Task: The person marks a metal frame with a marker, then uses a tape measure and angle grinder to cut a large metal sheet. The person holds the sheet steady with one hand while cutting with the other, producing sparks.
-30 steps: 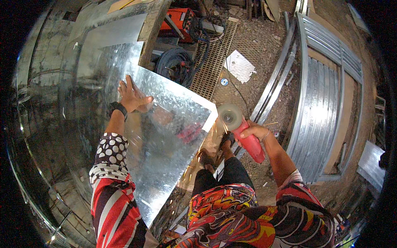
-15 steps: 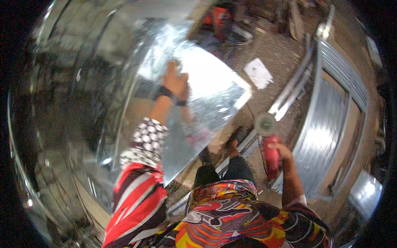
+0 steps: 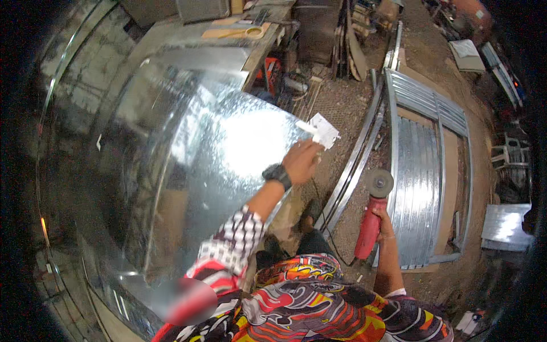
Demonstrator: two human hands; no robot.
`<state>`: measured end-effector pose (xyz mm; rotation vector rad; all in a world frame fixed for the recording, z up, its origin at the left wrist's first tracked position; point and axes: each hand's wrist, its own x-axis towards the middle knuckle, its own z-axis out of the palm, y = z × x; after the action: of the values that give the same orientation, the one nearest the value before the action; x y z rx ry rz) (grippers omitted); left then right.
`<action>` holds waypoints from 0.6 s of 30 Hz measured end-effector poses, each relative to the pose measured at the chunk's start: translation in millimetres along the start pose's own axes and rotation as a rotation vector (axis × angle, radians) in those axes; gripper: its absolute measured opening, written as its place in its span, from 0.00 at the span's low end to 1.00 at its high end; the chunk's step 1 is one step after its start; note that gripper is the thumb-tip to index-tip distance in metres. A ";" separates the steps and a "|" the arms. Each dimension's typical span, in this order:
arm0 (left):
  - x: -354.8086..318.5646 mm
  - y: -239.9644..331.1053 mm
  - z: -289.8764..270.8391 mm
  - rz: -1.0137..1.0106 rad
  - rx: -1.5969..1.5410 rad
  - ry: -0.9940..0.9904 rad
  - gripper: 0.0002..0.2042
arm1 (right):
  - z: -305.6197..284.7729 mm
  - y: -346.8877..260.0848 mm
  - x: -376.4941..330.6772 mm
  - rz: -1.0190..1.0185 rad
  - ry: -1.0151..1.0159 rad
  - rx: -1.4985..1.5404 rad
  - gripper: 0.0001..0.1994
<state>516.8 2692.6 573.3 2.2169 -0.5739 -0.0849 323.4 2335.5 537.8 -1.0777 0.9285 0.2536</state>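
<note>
My left hand (image 3: 301, 162), with a dark watch on the wrist, has its fingers curled at the right corner of a shiny metal sheet (image 3: 216, 176). The sheet lies on a work surface, and bright glare covers its middle. Lower on the right, my right hand (image 3: 384, 222) is wrapped round the body of a red angle grinder (image 3: 369, 228). The grinder's round grey disc (image 3: 380, 183) points away from me, apart from the sheet. Whether the disc is spinning cannot be told.
Long metal profiles (image 3: 356, 162) lie on the floor between the sheet and a panelled metal frame (image 3: 419, 182) at right. White paper (image 3: 325, 131) shows beyond the sheet's corner. A cable (image 3: 326, 219) trails near my feet. A tape roll (image 3: 254, 32) rests on the far bench.
My left hand has moved right across the sheet, from its middle to its right corner. The grinder stays in my right hand, a little lower. The view has shifted.
</note>
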 end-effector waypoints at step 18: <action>186.1 -112.6 53.0 -0.119 0.463 -0.974 0.11 | -27.5 -26.0 -36.9 -0.016 -0.032 0.066 0.23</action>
<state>712.2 2637.5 478.8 2.5650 -1.0462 -1.2486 301.8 2308.8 578.0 -1.0170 0.8932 0.2245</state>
